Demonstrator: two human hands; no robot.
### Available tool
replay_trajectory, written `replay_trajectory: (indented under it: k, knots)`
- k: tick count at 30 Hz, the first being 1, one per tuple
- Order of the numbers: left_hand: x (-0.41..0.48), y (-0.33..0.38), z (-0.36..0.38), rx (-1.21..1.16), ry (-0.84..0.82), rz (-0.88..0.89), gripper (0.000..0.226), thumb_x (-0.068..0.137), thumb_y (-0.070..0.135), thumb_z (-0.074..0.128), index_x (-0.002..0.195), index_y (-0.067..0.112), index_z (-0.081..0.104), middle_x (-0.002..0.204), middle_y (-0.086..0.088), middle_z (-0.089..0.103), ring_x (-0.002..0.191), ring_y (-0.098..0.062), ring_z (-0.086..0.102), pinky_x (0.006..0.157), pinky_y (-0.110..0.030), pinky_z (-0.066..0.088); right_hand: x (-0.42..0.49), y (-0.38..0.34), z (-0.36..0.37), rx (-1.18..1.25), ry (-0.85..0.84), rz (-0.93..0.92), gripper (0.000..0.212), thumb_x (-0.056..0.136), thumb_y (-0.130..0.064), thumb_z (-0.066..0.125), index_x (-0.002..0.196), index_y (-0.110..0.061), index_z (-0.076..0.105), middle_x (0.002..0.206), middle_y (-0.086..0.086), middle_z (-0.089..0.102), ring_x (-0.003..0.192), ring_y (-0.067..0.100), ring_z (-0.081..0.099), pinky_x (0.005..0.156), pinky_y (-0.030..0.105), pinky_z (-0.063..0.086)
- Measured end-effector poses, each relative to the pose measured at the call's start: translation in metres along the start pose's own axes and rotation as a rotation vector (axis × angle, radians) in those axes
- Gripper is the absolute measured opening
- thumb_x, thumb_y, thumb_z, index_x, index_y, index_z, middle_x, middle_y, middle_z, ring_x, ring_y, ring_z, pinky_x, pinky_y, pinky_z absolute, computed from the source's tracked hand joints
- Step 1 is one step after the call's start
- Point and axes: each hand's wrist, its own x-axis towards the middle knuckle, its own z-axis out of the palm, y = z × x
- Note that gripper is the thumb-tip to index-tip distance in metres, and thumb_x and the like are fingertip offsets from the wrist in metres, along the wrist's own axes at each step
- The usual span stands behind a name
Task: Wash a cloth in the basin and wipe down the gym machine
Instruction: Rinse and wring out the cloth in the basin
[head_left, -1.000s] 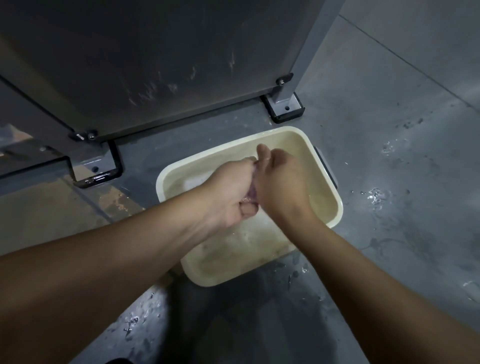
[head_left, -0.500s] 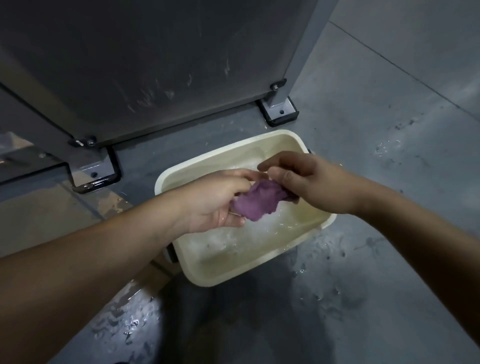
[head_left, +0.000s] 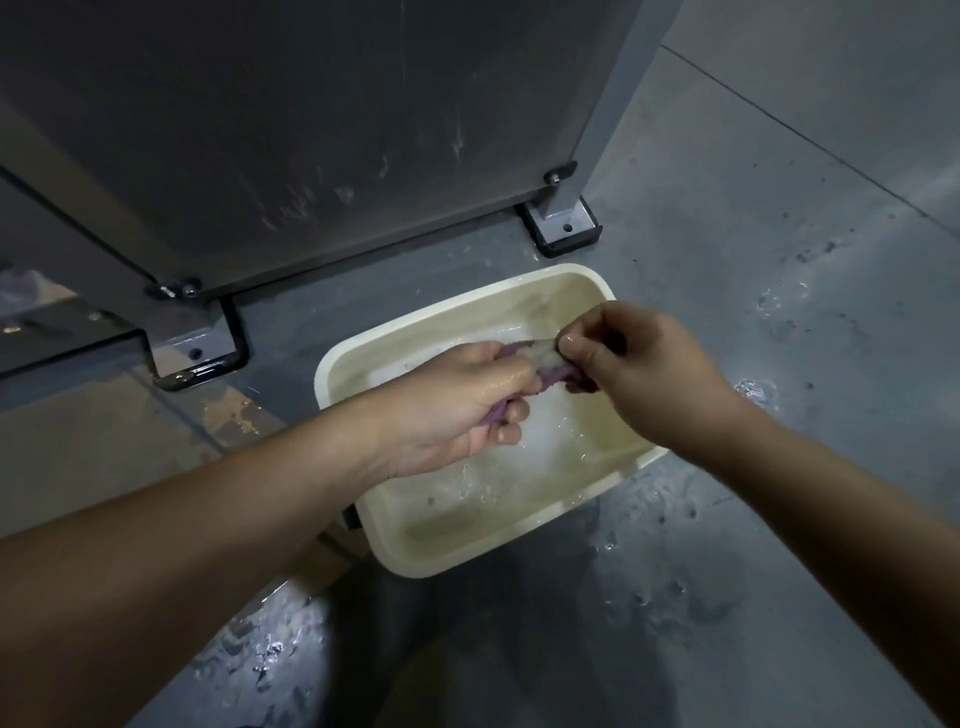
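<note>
Both hands have drawn apart since the earlier frames, so that the bunched cloth (head_left: 550, 373) is now pulled out into a twisted band. Behind and above the hands stands the gym machine (head_left: 291, 135), a dark metal panel on bolted feet, well apart from the cloth and not yet wiped, to judge by its streaked face. Below the hands lies the wet floor (head_left: 779, 519), with splashes to the right of the right hand. Directly beneath both hands sits the cream basin (head_left: 524, 564), holding shallow water. The left hand (head_left: 457, 405) has its fingers curled round the nearer end of the cloth, a purple fold showing under its fingertips. The right hand (head_left: 639, 364) pinches the far end between thumb and fingers. The cloth spans the gap between the two hands above the water, its long axis running from left hand to right hand and slightly away from the person. Judged step: wringing; the coming twist turns on this axis, each hand holding one end, neither nearer than the other.
</note>
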Motion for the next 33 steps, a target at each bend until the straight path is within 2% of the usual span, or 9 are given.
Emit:
replay_trajectory:
  k: [3,6,9,12,15,19,25,27,33]
  knots:
    - [0.004,0.001,0.008,-0.031,0.052,0.022,0.022,0.091,0.026,0.06,0.098,0.018,0.079,0.091,-0.009,0.05,0.09,-0.018,0.058,0.078,-0.032,0.049,-0.01,-0.001,0.019,0.43,0.051,0.181,0.015,0.102,-0.012,0.062,0.101,0.001,0.067,0.089,0.019,0.075,0.083,0.028,0.076,0.081,0.036,0.064]
    - [0.006,0.001,0.011,-0.041,0.03,0.007,0.052,0.092,0.05,0.066,0.104,0.0,0.069,0.072,-0.015,0.051,0.102,-0.033,0.063,0.09,-0.047,0.058,-0.016,0.001,0.025,0.329,0.025,0.105,0.012,0.101,-0.016,0.064,0.096,-0.007,0.071,0.085,0.005,0.077,0.082,0.017,0.076,0.081,0.031,0.059]
    - [0.008,-0.002,0.004,-0.078,-0.002,0.036,0.059,0.08,0.048,0.072,0.116,0.001,0.068,0.071,-0.018,0.057,0.106,-0.038,0.07,0.087,-0.05,0.061,-0.016,-0.008,0.009,0.248,-0.147,0.07,0.019,0.101,-0.006,0.057,0.098,-0.01,0.075,0.091,-0.001,0.079,0.082,0.003,0.072,0.069,0.011,0.049]
    - [0.002,0.0,-0.007,-0.067,-0.055,-0.014,0.038,0.082,0.029,0.074,0.114,0.009,0.067,0.094,-0.012,0.073,0.085,-0.022,0.073,0.064,-0.029,0.059,-0.01,-0.011,-0.012,0.136,-0.255,0.066,0.034,0.099,0.003,0.05,0.105,-0.015,0.078,0.097,-0.001,0.079,0.093,0.008,0.071,0.075,0.015,0.049]
    - [-0.002,-0.002,-0.01,0.072,-0.029,-0.079,0.02,0.087,0.017,0.077,0.105,0.018,0.07,0.076,0.003,0.064,0.053,-0.008,0.042,0.041,-0.017,0.025,-0.005,-0.007,-0.02,-0.007,-0.182,0.024,0.043,0.098,0.007,0.045,0.1,-0.021,0.078,0.09,-0.004,0.077,0.094,0.012,0.069,0.077,0.019,0.051]
    - [0.0,-0.004,-0.008,0.282,0.098,-0.127,0.023,0.08,0.02,0.086,0.083,0.028,0.065,0.068,-0.002,0.041,0.053,-0.014,0.018,0.049,-0.025,0.009,-0.008,-0.006,-0.013,-0.095,-0.202,-0.036,0.041,0.098,0.003,0.047,0.096,-0.025,0.077,0.087,-0.007,0.073,0.087,0.006,0.067,0.076,0.016,0.051]
    - [0.001,-0.006,-0.006,0.413,0.207,-0.182,0.038,0.085,0.003,0.057,0.068,0.027,0.034,0.06,0.003,0.025,0.057,-0.02,0.014,0.054,-0.03,0.01,-0.01,-0.001,-0.002,-0.225,-0.142,-0.164,0.02,0.098,-0.012,0.061,0.102,-0.028,0.074,0.084,-0.016,0.069,0.08,0.002,0.063,0.069,0.009,0.044]
    - [0.0,-0.006,-0.005,0.423,0.199,-0.184,0.037,0.088,0.003,0.056,0.065,0.026,0.038,0.057,0.004,0.027,0.059,-0.02,0.015,0.057,-0.033,0.011,-0.009,0.0,0.003,-0.206,-0.16,-0.16,0.012,0.097,-0.018,0.067,0.1,-0.027,0.073,0.085,-0.015,0.07,0.081,0.003,0.064,0.071,0.011,0.046]
    - [0.0,-0.005,-0.006,0.214,0.038,-0.118,0.01,0.092,0.002,0.063,0.097,0.011,0.059,0.07,-0.002,0.048,0.055,-0.01,0.036,0.045,-0.025,0.018,-0.004,0.005,0.013,0.039,-0.151,0.033,0.005,0.097,-0.011,0.067,0.096,-0.012,0.071,0.076,0.004,0.075,0.069,0.02,0.07,0.073,0.034,0.061]
